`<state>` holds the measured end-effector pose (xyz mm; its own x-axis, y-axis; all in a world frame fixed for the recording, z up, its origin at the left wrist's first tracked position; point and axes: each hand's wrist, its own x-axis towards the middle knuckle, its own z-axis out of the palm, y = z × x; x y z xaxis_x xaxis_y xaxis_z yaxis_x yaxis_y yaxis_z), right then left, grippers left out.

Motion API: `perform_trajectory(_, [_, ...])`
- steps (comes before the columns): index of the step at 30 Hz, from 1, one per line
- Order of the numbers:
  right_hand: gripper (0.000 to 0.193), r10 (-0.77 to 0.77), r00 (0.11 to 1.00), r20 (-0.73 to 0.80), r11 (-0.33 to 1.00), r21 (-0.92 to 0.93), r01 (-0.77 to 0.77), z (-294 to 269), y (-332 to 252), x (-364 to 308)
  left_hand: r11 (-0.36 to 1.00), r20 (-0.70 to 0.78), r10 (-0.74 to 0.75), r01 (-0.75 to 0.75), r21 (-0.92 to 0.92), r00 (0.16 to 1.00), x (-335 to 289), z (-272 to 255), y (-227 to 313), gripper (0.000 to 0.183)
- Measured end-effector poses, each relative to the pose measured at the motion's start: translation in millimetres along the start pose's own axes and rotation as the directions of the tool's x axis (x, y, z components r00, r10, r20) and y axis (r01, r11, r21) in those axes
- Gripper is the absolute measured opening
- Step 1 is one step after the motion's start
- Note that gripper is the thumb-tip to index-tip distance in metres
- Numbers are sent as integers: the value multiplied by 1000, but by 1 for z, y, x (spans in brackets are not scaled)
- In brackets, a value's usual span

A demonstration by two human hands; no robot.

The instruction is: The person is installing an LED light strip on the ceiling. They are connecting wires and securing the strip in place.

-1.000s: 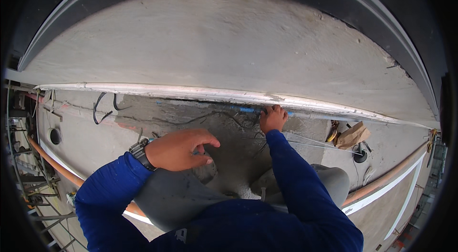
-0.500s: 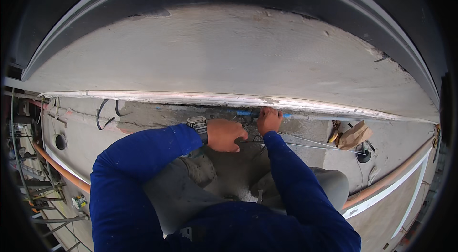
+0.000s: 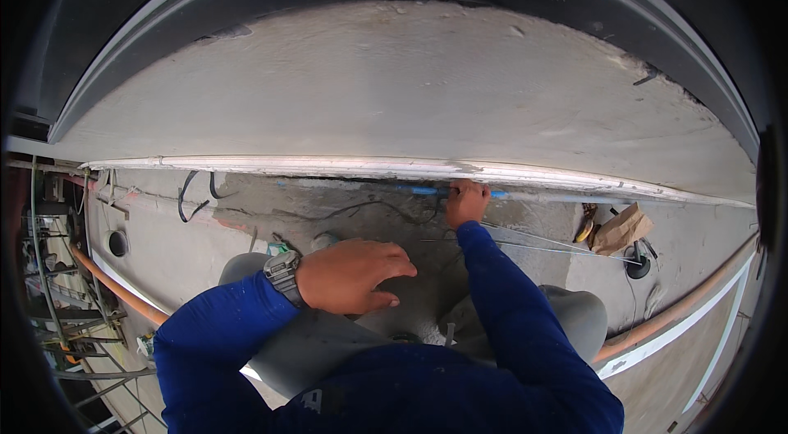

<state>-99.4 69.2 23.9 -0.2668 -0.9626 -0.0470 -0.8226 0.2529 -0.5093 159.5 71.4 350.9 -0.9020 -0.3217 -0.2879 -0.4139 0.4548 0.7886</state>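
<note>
My right hand [image 3: 468, 202] is closed at the foot of the wall, its fingers curled over a blue pipe [image 3: 424, 190] that shows on both sides of them. The fingertips are partly hidden. My left hand [image 3: 353, 276], with a watch [image 3: 283, 274] on the wrist, hovers over my lap, thumb and fingers apart and nothing between them. Left of my right hand, a thin dark cable [image 3: 361, 206] lies loosely along the floor. Thin pale rods [image 3: 542, 243] stretch from beside my right wrist toward a black round object [image 3: 636, 266].
A pale plastered wall [image 3: 394, 89] rises ahead, with a white ledge [image 3: 328, 165] along its base. At right lie a crumpled brown paper bag [image 3: 622, 230] and a yellow-and-black tool [image 3: 584, 229]. Orange pipes [image 3: 115, 282] run behind me; metal scaffolding [image 3: 66, 294] stands at far left.
My left hand has drawn back toward me and to the left, and its fingers have spread. The dark cable now shows on the floor. My right hand stays at the blue pipe.
</note>
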Motion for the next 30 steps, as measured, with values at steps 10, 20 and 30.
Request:
perform_trajectory(10, [7, -70, 997, -12, 978, 197, 72, 2, 25, 5, 998, 61, 5, -8, 58, 998, -2, 9, -15, 52])
perform_trajectory(20, [26, -255, 954, 156, 965, 107, 240, -31, -13, -2, 999, 47, 26, -27, 32, 999, -13, 5, -27, 51])
perform_trajectory(30, [24, -354, 837, 416, 826, -281, 489, -87, -43, -49, 996, 77, 69, -73, 49, 995, -8, -2, -20, 50])
